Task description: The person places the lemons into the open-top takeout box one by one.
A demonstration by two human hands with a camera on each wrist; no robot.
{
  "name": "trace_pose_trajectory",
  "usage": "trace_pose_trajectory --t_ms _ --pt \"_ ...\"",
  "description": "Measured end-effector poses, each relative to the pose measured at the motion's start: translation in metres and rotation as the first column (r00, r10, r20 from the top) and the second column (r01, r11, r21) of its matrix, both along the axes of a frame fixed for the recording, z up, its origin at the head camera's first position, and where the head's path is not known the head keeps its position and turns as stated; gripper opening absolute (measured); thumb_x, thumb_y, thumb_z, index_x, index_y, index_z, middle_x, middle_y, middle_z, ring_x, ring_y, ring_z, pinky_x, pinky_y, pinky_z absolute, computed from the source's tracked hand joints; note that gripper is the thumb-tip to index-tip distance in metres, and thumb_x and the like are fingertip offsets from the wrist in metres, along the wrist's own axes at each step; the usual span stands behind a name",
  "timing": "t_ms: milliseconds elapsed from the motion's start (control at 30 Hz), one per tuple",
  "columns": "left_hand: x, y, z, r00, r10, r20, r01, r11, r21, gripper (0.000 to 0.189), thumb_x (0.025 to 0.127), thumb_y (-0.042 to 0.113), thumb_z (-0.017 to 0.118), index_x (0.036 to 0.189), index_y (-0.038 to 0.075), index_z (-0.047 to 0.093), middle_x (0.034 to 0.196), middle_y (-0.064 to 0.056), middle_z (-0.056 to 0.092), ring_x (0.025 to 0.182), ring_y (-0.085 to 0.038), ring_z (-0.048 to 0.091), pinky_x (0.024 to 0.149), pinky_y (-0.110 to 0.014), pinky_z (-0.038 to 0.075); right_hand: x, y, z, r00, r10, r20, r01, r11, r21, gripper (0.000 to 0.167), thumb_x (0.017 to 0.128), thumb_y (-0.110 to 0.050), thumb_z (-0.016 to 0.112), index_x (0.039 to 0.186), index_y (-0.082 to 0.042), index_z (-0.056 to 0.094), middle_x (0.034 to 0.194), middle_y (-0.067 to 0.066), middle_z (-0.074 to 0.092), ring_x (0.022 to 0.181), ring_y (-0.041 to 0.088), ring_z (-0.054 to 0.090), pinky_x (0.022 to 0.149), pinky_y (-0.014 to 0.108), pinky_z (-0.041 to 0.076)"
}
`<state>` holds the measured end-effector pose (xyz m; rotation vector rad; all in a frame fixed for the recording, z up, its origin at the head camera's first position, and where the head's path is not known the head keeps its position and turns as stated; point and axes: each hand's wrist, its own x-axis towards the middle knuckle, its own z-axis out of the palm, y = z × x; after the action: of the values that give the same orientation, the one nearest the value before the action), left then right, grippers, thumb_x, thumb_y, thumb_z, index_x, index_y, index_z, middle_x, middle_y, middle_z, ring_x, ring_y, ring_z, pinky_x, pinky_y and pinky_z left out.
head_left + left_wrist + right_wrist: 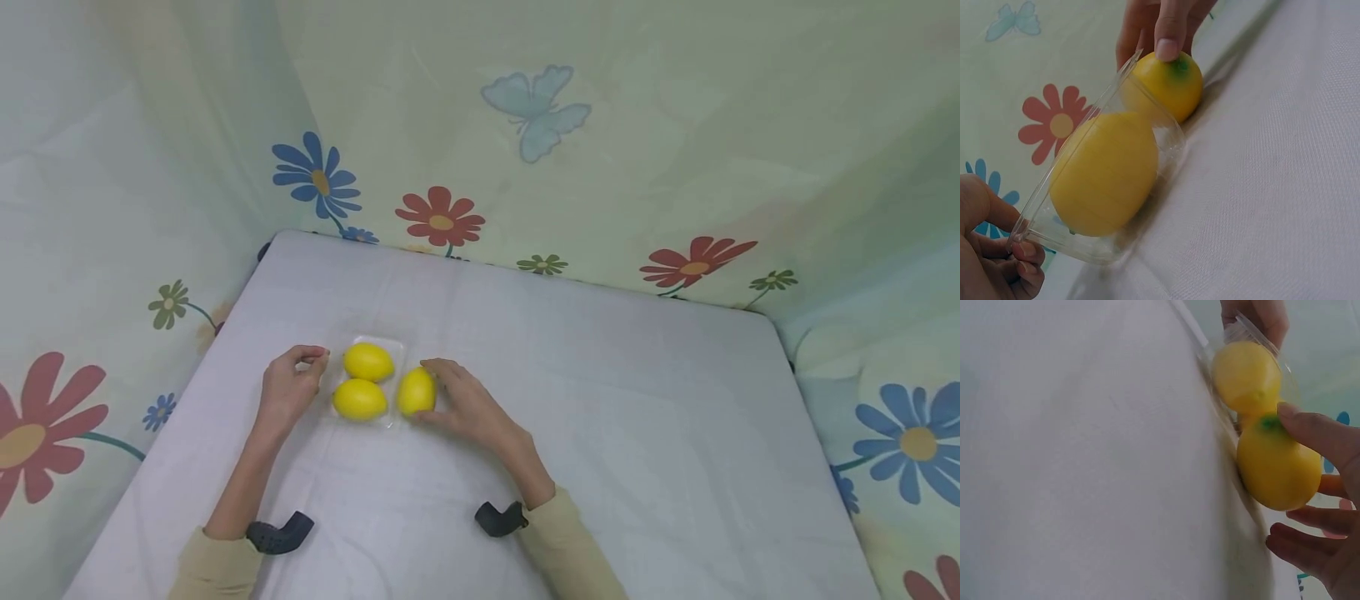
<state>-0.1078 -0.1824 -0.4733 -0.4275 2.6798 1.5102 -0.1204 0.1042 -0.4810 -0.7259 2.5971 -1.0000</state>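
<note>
Two yellow lemons (360, 400) lie in a clear plastic container (390, 342) on the left half of the table. The rim of this container is pinched by my left hand (291, 386) between thumb and fingers, as the left wrist view shows. A third lemon (1280, 464), green at one end, sits on the cloth just right of the container. My right hand (474, 406) holds it, with the thumb near the green end and the index finger across the far side. In the right wrist view the other fingers (1302, 550) stand away from the lemon.
A white cloth covers the table (645, 433). Flower-printed curtains (645, 125) hang behind it and along both sides. Each wrist wears a black camera mount, one on the left (281, 533) and one on the right (500, 519).
</note>
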Motion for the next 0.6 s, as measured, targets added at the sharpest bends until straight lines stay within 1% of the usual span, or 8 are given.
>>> trace_pose_trajectory --t_ms 133,333,467,600 --pt "0.0003 -0.0003 -0.0005 1.000 0.003 0.000 -0.003 1.000 0.003 0.038 0.106 0.023 0.051 0.131 -0.003 0.063 0.123 -0.023 0.064 0.072 -0.018 0.058 0.058 -0.023 0.048 0.0017 -0.0069 -0.0027 1.000 0.017 -0.019 -0.017 1.000 -0.003 0.074 0.090 -0.039 0.080 0.151 -0.013 0.047 0.153 0.005 0.051 0.141 0.024 0.049 0.116 0.043 0.042" --pt "0.0014 0.0012 0.0018 1.000 0.015 0.003 -0.015 1.000 -0.004 0.037 0.106 0.022 0.052 0.131 -0.003 0.064 0.124 -0.024 0.064 0.072 -0.016 0.059 0.058 -0.022 0.048 0.0032 -0.0097 -0.0022 0.999 0.030 -0.027 -0.030 0.999 -0.022 0.072 0.090 -0.035 0.080 0.150 -0.012 0.047 0.152 0.006 0.051 0.138 0.025 0.052 0.115 0.041 0.044" --pt "0.0013 0.0016 0.0026 1.000 0.012 0.005 -0.012 1.000 0.008 0.037 0.106 0.022 0.052 0.130 -0.003 0.064 0.124 -0.024 0.064 0.070 -0.014 0.058 0.057 -0.022 0.047 0.0033 -0.0094 -0.0044 0.998 0.038 -0.043 -0.039 0.999 -0.036 0.071 0.090 -0.032 0.080 0.149 -0.010 0.047 0.151 0.008 0.051 0.137 0.025 0.052 0.115 0.042 0.044" --pt "0.0011 0.0003 0.0039 1.000 0.004 0.007 -0.004 1.000 0.003 0.037 0.106 0.023 0.052 0.131 -0.002 0.064 0.124 -0.023 0.064 0.071 -0.015 0.059 0.058 -0.022 0.048 0.0039 -0.0085 -0.0054 0.997 0.034 -0.064 -0.036 0.999 -0.033 0.070 0.090 -0.029 0.080 0.149 -0.009 0.048 0.150 0.009 0.051 0.136 0.027 0.052 0.114 0.042 0.045"
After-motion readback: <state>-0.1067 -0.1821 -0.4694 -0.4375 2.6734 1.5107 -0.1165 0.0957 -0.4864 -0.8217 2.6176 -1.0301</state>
